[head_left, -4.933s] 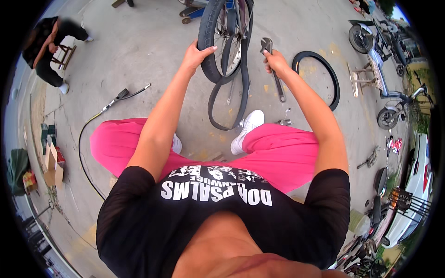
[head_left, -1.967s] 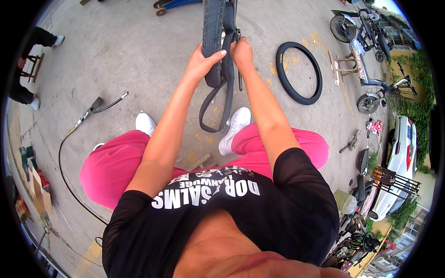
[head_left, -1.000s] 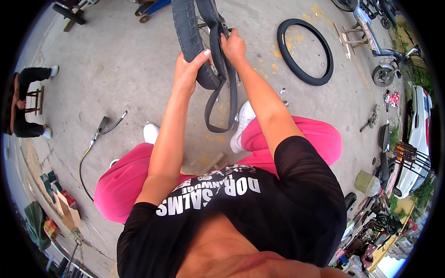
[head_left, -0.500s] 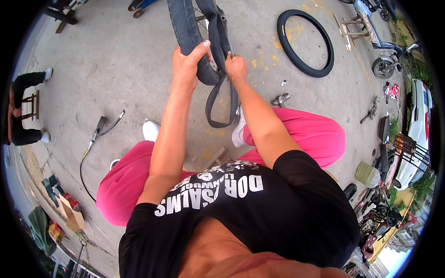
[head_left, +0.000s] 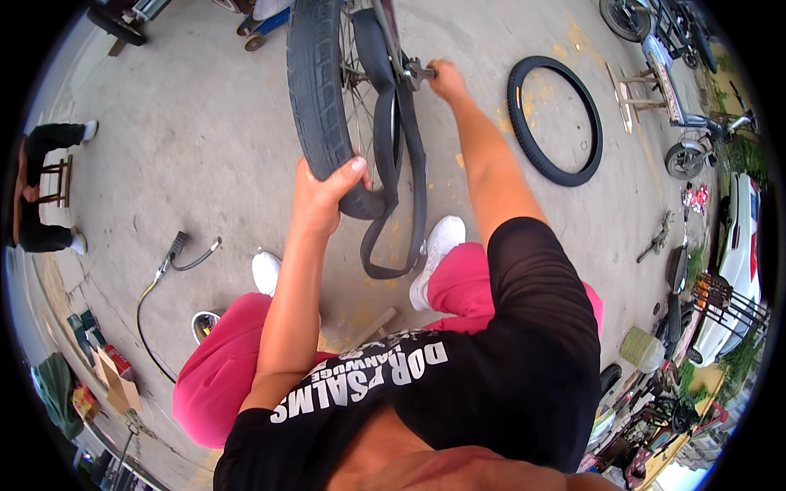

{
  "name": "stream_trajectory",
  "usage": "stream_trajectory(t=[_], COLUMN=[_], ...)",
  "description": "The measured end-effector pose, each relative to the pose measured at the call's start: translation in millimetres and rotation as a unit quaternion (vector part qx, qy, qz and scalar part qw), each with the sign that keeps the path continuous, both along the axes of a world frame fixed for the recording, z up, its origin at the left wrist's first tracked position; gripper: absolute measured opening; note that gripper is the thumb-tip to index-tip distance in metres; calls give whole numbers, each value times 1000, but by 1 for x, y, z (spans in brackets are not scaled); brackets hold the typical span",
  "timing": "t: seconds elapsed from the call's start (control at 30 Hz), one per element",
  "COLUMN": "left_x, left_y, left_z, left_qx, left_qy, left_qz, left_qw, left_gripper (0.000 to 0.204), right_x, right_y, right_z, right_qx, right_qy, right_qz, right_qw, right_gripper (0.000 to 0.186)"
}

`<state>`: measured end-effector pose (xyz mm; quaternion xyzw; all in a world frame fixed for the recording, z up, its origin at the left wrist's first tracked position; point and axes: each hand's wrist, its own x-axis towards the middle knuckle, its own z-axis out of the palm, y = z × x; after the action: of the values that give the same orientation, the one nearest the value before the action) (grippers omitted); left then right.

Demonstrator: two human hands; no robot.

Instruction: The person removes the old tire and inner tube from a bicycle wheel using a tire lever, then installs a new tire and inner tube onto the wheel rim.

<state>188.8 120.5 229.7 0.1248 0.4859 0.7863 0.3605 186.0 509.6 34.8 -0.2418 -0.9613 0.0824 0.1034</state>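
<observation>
Cardboard box (head_left: 115,385) lies far left. Left hand (head_left: 323,192) clamps the tyre (head_left: 319,98); right hand (head_left: 446,80) closes around the axle nut (head_left: 413,74).

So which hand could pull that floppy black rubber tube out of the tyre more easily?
Probably the left hand: it grips the black tyre right beside the hanging black rubber inner tube. The right hand is up at the wheel's hub.

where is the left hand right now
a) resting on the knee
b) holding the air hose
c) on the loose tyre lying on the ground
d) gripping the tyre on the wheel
d: the left hand is wrapped over the tread of the tyre on the wheel, while the right hand reaches to the hub.
</observation>
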Motion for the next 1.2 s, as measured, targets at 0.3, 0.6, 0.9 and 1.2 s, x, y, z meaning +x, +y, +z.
stream_trajectory(t=[0.3,0.6,0.9,1.2], left_x=[6,14,6,12], left_y=[2,11,1,9], left_z=[1,9,-3,4], left_qx=[-14,23,14,15], left_qy=[-25,-7,-30,-1], left_qz=[16,27,8,7], left_qw=[999,999,999,1000], left_gripper=[34,31,33,30], right_x=[-112,66,88,-82], right_y=[-10,-186,-72,30], right_z=[266,326,28,258], right_qx=[423,-128,-327,451], right_qy=[-84,-485,-177,-93], right_qz=[279,54,8,354], right_qw=[858,863,928,814], right_gripper=[8,22,19,7])
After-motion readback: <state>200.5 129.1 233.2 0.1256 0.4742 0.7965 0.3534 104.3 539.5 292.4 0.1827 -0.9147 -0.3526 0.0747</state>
